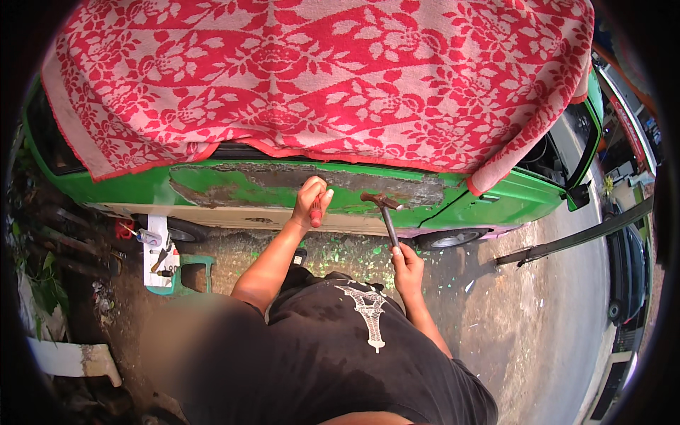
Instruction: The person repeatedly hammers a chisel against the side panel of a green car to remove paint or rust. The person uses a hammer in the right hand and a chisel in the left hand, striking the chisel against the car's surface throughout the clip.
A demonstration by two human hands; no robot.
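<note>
My left hand (310, 197) is closed around a red-handled tool (316, 214), held against the side of a green van (273, 189). Its blade is hidden by the fist, so I cannot tell its kind. The panel there has a scraped strip (418, 188) of bare grey and brown metal, with ragged paint around it. To the right, my right hand (408, 270) grips a hammer (391, 225) low on its dark handle. The rusty brown hammer head is up near the panel, just right of the left fist and apart from it.
A red and pink floral blanket (319, 78) drapes over the van. At left, a green stool (197, 271) stands by a white board (152, 262) bearing tools and a bottle. Paint flakes litter the ground (489, 312). A slanting post (574, 232) rises at right; a dark car (627, 269) lies beyond.
</note>
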